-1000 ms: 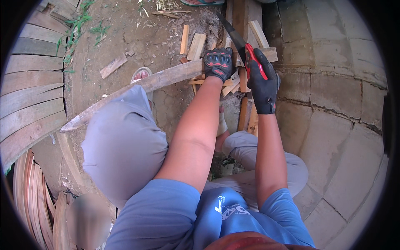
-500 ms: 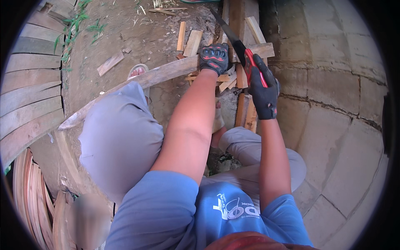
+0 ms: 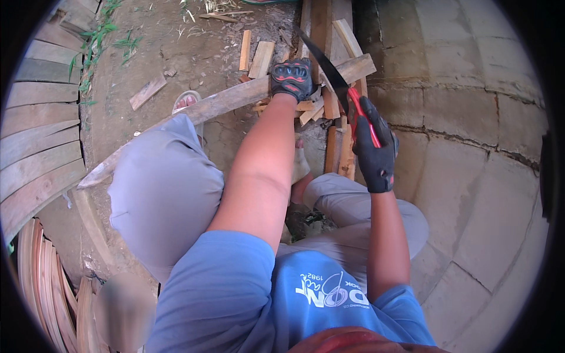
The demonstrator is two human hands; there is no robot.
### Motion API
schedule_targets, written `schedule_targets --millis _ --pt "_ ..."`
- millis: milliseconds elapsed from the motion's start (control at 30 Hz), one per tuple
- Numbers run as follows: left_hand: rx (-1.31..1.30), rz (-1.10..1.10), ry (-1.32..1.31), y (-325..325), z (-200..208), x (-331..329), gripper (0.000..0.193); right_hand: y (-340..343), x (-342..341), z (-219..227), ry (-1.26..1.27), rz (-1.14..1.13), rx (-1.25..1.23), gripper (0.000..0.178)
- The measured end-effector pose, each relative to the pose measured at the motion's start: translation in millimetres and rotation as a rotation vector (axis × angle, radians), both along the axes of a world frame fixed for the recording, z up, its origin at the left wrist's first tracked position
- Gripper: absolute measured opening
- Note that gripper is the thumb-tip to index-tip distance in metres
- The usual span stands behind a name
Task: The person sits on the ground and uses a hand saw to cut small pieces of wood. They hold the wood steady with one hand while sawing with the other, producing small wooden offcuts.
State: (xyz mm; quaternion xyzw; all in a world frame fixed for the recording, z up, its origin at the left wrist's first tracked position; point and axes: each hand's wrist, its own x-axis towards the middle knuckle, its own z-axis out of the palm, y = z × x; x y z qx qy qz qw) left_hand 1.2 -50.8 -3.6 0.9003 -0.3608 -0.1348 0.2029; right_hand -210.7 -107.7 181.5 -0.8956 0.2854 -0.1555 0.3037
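A long, weathered wooden board [image 3: 218,106] runs aslant from the lower left to the upper middle, and its far end lies over a stack of timber. My left hand [image 3: 292,79], in a black glove with red trim, is closed around the board near that end. In my gloved right hand [image 3: 376,150] is a handsaw [image 3: 329,69] with a red handle and a dark, slightly curved blade. The blade crosses the board just right of my left hand; whether its teeth have cut in is too small to tell.
Wooden offcuts [image 3: 262,59] lie around the timber beam [image 3: 321,29]. A loose scrap [image 3: 148,92] rests on the dirt at the left. Planks [image 3: 41,120] line the far left, with a bundle of thin strips [image 3: 44,282] below. Concrete blocks [image 3: 459,112] cover the right side.
My right hand has drawn the saw back toward me and slightly right. My left hand keeps its hold on the board. The whole view has shifted a little.
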Motion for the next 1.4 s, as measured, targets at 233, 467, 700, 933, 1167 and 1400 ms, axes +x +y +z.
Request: schedule_targets --millis 233,467,700,933,1167,1400 --pt "0.004 0.009 0.029 0.7 9.4 -0.4 0.049 27.8 -64.1 51.2 0.159 -0.122 0.105 0.041" --pt "-0.019 0.063 0.041 -2.7 7.7 -1.1 0.049 59.6 -102.7 91.2 0.179 -0.236 0.177 0.043" --pt "-0.032 0.077 -0.027 -3.4 -8.6 -0.5 0.043 12.6 -12.5 0.1 0.018 0.019 -0.093 0.042" --pt "0.003 0.007 0.077 -5.0 8.2 4.3 0.051 -20.4 71.2 -52.3 -0.102 -0.064 0.142 0.037" --pt "0.178 -0.020 0.210 1.0 28.3 43.5 0.059 35.0 -31.1 5.1 0.077 0.031 -0.130 0.041" --pt "0.117 -0.049 0.205 -1.6 22.2 34.8 0.066 55.7 -132.4 80.0 0.234 -0.277 0.001 0.040"
